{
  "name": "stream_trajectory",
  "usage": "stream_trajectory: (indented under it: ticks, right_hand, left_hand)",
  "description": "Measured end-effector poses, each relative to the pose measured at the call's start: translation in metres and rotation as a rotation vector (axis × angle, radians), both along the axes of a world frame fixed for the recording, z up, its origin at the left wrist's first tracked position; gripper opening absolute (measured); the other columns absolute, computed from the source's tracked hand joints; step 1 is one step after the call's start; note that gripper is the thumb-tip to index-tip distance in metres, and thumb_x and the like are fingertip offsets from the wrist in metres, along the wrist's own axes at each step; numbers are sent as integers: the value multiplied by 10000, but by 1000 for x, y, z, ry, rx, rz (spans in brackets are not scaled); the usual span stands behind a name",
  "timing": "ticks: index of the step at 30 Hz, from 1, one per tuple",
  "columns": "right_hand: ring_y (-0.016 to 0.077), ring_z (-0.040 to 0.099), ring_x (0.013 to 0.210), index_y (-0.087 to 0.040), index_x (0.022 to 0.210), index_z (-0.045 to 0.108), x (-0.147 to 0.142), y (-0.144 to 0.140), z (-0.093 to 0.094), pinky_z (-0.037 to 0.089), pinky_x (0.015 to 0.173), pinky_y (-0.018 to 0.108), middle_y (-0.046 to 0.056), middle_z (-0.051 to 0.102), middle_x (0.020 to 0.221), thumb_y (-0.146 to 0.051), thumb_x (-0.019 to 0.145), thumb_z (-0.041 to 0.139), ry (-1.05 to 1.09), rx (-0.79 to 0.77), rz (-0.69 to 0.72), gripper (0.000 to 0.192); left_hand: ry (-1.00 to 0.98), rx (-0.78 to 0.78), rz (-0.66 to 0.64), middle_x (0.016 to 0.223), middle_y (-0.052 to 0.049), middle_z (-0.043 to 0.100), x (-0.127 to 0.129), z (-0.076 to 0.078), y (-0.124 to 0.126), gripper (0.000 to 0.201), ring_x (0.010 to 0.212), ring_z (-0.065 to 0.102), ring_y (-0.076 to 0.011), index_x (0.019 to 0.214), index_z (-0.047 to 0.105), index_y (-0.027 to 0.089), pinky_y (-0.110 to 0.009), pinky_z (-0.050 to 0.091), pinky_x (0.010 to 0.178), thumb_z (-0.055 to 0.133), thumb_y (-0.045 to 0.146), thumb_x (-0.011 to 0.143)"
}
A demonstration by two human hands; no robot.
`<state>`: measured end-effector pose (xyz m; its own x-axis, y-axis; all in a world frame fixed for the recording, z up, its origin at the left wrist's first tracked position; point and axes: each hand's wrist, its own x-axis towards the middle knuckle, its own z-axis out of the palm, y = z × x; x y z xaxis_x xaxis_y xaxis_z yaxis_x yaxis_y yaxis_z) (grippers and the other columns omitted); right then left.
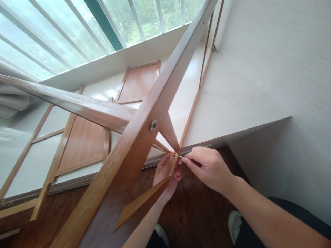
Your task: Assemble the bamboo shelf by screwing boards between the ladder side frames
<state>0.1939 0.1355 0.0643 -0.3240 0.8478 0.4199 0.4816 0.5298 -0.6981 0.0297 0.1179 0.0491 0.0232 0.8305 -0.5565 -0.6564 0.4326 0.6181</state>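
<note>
Daylight from a barred window (64,34) falls on a pale, glossy window ledge (227,100), with dark wood floor (196,210) below it. On the left of the ledge lie two flat wooden panels (85,144), one nearer and one farther back by the window wall, with a thin slatted frame (38,165) lying over that side.

Across the middle rises a folding wooden frame (124,162), its two broad bars crossed and already joined by a metal bolt (153,125). That joint looks finished. Thin rails (192,106) run from its lower end up toward the far corner.

Below the crossing, the left hand (165,172) is partly hidden behind the frame; its fingers curl closed around the lower end of a thin rail, steadying it. Just to the right, the right hand (209,168) has thumb and forefinger pinched shut at the same corner, where the rail meets the pointed end of a bar. Whether it holds a small fastener cannot be told.

By my judgement the main structure stands assembled, this lower corner is in hand, and the loose panels on the ledge remain unfitted.
</note>
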Motion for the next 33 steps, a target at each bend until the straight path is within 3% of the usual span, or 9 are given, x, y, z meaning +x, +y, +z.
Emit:
stream_trajectory:
  ticks: [10,16,25,33]
  right_hand:
    - [136,619,714,-191,808,725,0,2,4,434,691,267,6,707,753,-268,1007,594,124,-317,36,251]
    - [161,686,778,-180,814,748,-2,4,8,481,730,270,25,762,816,-328,1002,590,264,-530,51,287]
    - [107,528,530,-164,686,665,-8,-1,6,381,552,234,-24,592,552,-515,993,559,355,-774,10,478]
    - [107,479,559,-170,686,614,-7,-3,4,360,561,239,-33,537,571,-481,998,539,370,-779,-4,447]
  left_hand:
    - [9,64,-22,661,21,661,-1,-2,0,345,449,501,-51,755,652,158,-155,322,399,920,364,694]
    - [18,56,-16,657,21,658,1,3,0,394,442,489,-49,749,654,154,-153,322,396,951,383,631]
    - [14,62,-42,682,-4,667,-2,-2,-2,380,479,511,-53,808,670,150,-155,329,402,912,424,704]
    - [-18,91,-26,684,21,679,-2,-1,-2,386,464,513,-55,896,681,169,-151,338,392,927,369,677]
